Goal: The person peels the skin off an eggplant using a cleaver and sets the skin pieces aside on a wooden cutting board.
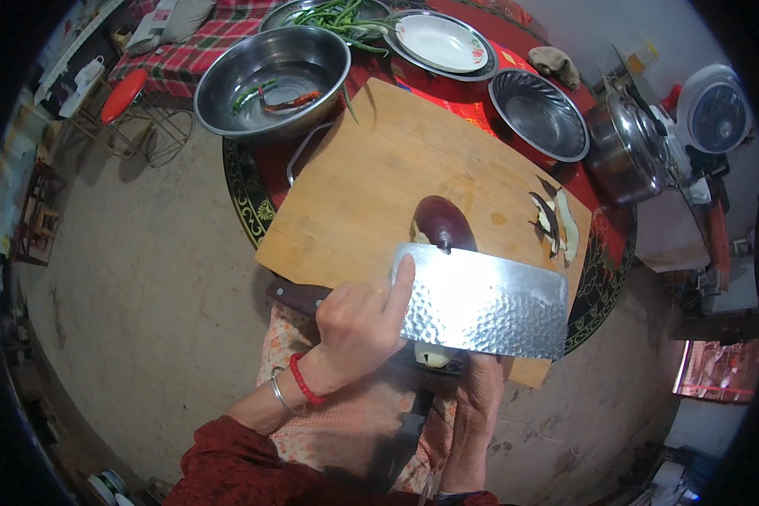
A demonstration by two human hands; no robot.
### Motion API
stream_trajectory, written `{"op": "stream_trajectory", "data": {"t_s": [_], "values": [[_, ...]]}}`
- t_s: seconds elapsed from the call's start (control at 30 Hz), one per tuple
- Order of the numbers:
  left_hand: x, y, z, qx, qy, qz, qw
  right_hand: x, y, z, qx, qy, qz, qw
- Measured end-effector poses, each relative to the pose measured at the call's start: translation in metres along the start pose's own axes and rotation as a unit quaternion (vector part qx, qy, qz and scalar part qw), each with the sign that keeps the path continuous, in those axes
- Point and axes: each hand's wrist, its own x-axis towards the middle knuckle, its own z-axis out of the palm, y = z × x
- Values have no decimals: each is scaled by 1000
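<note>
My left hand (362, 324), wearing a red beaded bracelet and a metal bangle, grips the dark handle of a cleaver (481, 297). Its index finger lies along the wide hammered blade. Just beyond the blade's far edge, a purple eggplant (444, 221) rests on the wooden cutting board (379, 158); its near part is covered by the steel. My right hand (481, 382) is under the blade's near edge, fingers hidden, so its hold cannot be made out. Beside it a pale, cut piece (434, 355) shows. Dark and pale peelings (553, 221) lie at the board's right.
Behind the board stand a steel basin (209, 101) with water and peppers, green vegetables (335, 19), a white plate (443, 43) on a metal dish and a steel bowl (537, 114). A lidded pot (626, 152) stands right. A red stool (124, 96) is at left.
</note>
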Motion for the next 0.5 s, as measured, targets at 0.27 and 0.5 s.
{"op": "stream_trajectory", "data": {"t_s": [0.27,0.5], "values": [[8,-4,4,6,6,-3,1000,0,3,-1,-97,-37,10,995],[13,-7,6,15,-23,-28,999,-5,-25,24,-78,-57,46,994]]}}
